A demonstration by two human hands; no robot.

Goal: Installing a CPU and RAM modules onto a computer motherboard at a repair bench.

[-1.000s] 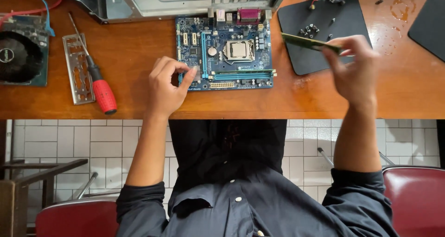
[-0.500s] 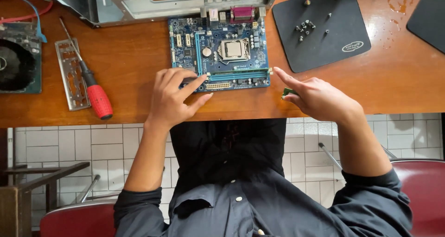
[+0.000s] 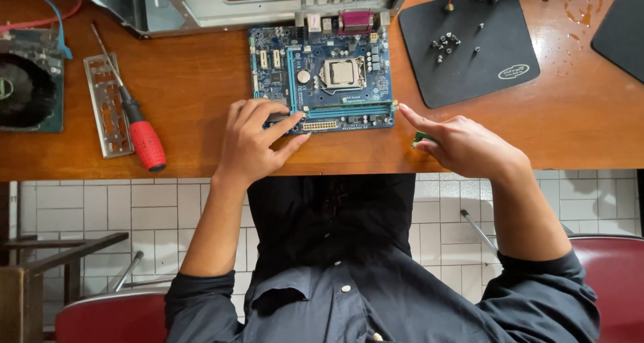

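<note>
Beside left hand (image 3: 251, 142), fingertips pinning blue motherboard (image 3: 322, 78); right hand (image 3: 463, 145) closed around green memory stick (image 3: 421, 139). Risk: board sliding, stick dropped.

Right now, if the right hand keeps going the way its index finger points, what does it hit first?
The right hand points up-left at the blue motherboard. It would probably first meet the near right corner, at the end of the memory slot; how high the fingertip is cannot be told.

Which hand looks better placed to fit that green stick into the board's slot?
Probably the right hand: it holds the green stick and its forefinger touches the slot's end. The left hand rests on the board's near edge.
</note>
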